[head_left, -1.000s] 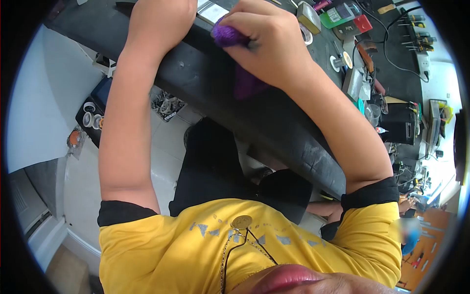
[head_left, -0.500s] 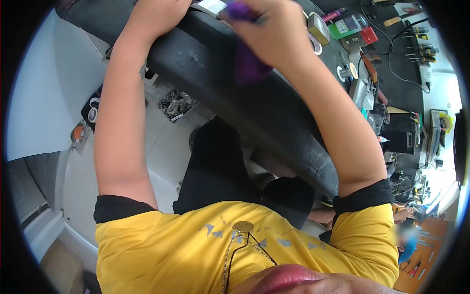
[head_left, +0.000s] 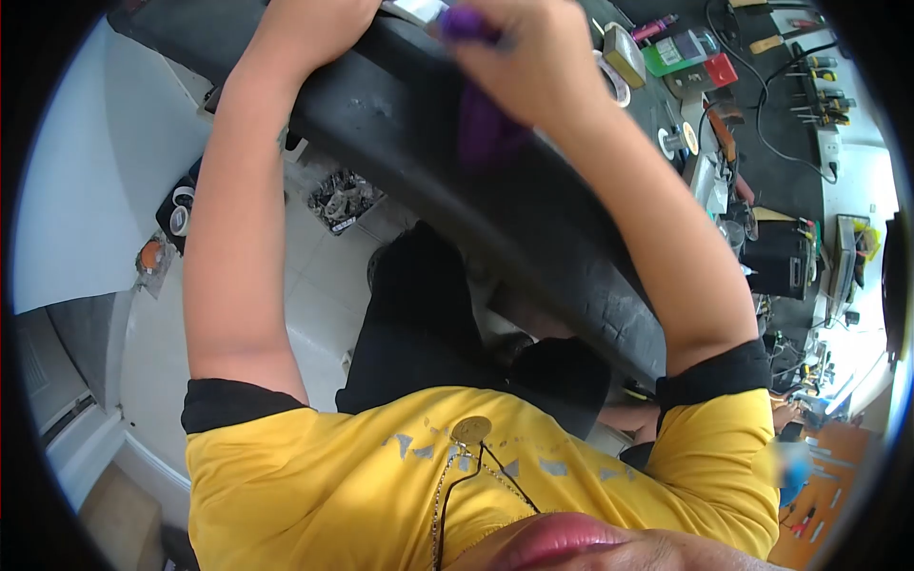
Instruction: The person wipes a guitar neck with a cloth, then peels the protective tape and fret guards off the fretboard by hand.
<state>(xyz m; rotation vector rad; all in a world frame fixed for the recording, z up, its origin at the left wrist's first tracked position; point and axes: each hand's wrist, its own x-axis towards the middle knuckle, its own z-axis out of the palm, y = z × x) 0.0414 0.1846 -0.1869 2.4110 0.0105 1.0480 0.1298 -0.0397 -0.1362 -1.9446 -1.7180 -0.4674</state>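
Note:
Near the top edge, my right hand (head_left: 528,57) is closed around a purple cloth (head_left: 486,128), which hangs down over the dark padded bench edge (head_left: 381,105). A bunched part of the cloth sticks out by the fingertips, blurred by motion. Just left of it lies a flat, pale, shiny piece (head_left: 416,9), partly cut off by the frame; I cannot make out what it is. My left hand (head_left: 328,29) rests at the bench beside that piece, its fingers beyond the top of the view.
To the right on the bench are a green-liquid bottle (head_left: 674,53), a red box (head_left: 716,70), a tape roll (head_left: 614,81) and a wire spool (head_left: 681,140). Screwdrivers (head_left: 824,100) hang further right. Below stands a bin of metal parts (head_left: 343,202). Another person (head_left: 792,471) sits at lower right.
My right hand and the purple cloth have shifted only slightly, with blur around the fingers. My left hand has moved a little to the right.

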